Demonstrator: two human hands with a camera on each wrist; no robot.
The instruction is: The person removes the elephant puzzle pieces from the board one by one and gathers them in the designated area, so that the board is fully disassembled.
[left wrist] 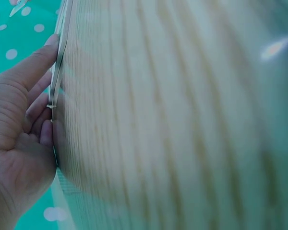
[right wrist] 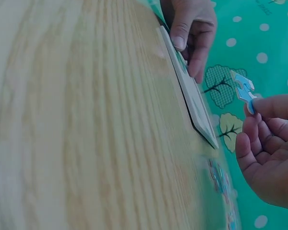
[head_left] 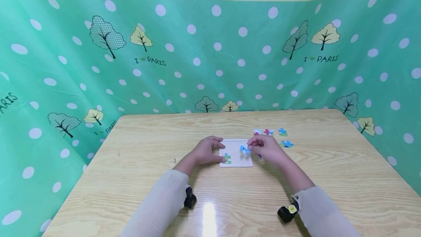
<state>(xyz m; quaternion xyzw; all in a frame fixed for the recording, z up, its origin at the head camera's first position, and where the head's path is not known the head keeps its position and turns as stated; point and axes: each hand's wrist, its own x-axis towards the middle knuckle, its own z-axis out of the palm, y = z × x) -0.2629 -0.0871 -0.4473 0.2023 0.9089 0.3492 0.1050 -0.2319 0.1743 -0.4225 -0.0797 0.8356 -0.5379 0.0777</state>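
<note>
A flat white puzzle board [head_left: 235, 160] lies on the table, with a green puzzle piece [head_left: 227, 158] at its lower left. My left hand [head_left: 205, 151] rests along the board's left side. Its thumb touches the green piece and its fingers lie by the upper left corner. Between thumb and fingertips, my right hand [head_left: 265, 147] pinches a blue and white puzzle piece [head_left: 244, 149] over the board's right half. The right wrist view shows that piece [right wrist: 243, 91] held up off the board, tilted. The left wrist view shows the left hand [left wrist: 24, 115] at the board's edge.
Several loose puzzle pieces lie right of the board, among them a blue and green one [head_left: 282, 132] and a blue one [head_left: 287, 144]. Another is partly hidden under the right hand. A tiny object [head_left: 175, 160] lies left of the left hand. A green curtain [head_left: 210, 54] hangs behind the table.
</note>
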